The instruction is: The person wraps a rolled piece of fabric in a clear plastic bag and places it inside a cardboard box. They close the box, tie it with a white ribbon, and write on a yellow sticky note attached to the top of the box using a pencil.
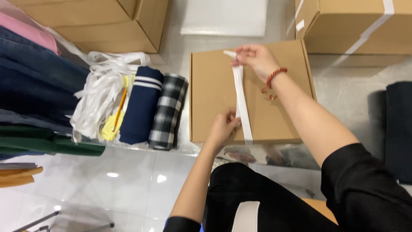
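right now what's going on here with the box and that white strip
A person in black sleeves is stretching a white strip of ribbon across the lid of a closed brown cardboard box on the floor. The right hand, with a red beaded bracelet on its wrist, pinches the strip's far end near the box's back edge; the left hand presses it down near the front edge. Beside the box lie a rolled navy cloth and a rolled black-and-white checked cloth.

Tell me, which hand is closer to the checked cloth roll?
Left. The left hand pinches the white strip at the box's near edge, a short way right of the checked roll. The right hand holds the strip's far end, farther off.
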